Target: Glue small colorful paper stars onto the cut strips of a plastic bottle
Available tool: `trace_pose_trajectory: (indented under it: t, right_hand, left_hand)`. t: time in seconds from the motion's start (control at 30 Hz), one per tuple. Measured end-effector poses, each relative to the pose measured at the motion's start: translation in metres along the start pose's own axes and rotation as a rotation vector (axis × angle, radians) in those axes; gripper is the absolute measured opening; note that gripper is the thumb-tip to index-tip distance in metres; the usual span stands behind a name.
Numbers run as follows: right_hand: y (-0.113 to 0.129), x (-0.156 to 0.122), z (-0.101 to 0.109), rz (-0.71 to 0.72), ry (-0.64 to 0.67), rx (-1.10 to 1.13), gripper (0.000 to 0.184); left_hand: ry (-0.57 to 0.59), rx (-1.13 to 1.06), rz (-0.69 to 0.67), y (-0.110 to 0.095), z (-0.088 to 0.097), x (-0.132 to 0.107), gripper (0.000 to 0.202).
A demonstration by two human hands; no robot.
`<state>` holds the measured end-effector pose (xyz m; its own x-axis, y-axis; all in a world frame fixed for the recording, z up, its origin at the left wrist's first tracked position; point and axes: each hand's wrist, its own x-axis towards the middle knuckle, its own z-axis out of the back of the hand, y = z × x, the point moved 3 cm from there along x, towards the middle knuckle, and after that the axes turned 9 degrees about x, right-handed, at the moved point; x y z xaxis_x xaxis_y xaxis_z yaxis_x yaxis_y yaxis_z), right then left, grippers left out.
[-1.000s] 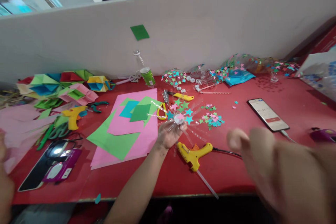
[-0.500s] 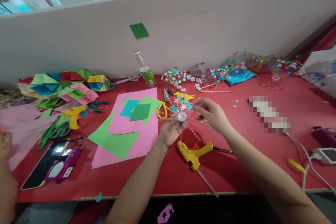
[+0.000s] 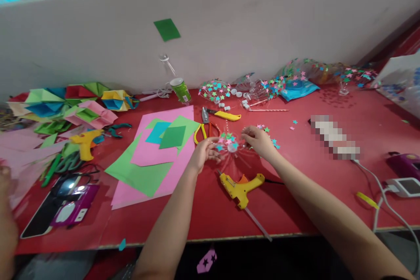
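Observation:
My left hand (image 3: pixel 203 154) and my right hand (image 3: pixel 259 140) meet over the red table (image 3: pixel 295 201), both pinching a clear plastic piece (image 3: pixel 231 146) cut into thin strips and studded with small paper stars. My left fingers grip its left side, my right fingers grip its right side. A yellow glue gun (image 3: pixel 241 186) lies just in front of the hands. Loose paper stars (image 3: pixel 271 138) are scattered beyond my right hand.
Pink and green paper sheets (image 3: pixel 154 162) lie left of my hands, yellow-handled scissors (image 3: pixel 205 127) and a yellow cutter (image 3: pixel 226 116) behind. Folded paper shapes (image 3: pixel 78 103), another glue gun (image 3: pixel 83 144) and a phone (image 3: pixel 49 210) sit at left. Another person's hand (image 3: pixel 6 223) is at far left. A white partition (image 3: pixel 229 30) stands behind.
My right hand came in from the near right and took hold of the starred plastic piece. Both hands with the piece then moved slightly away from me.

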<state>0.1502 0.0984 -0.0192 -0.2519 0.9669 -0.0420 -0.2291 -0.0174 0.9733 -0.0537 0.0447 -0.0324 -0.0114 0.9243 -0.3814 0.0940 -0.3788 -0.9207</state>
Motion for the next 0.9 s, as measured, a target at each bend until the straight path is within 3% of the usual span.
trace_pose_trajectory:
  t: [0.4, 0.7, 0.9]
  right_hand:
    - [0.006, 0.0, 0.01, -0.004, -0.028, -0.265, 0.02]
    - [0.03, -0.012, 0.027, 0.015, -0.069, -0.486, 0.035]
    - [0.04, -0.022, 0.056, 0.027, -0.135, -0.686, 0.026]
  left_hand:
    - [-0.071, 0.123, -0.039, -0.004, 0.002, -0.002, 0.029]
    - [-0.144, 0.127, -0.135, -0.01, 0.003, -0.004, 0.031]
    - [-0.178, 0.175, -0.191, -0.01, 0.004, -0.003, 0.035]
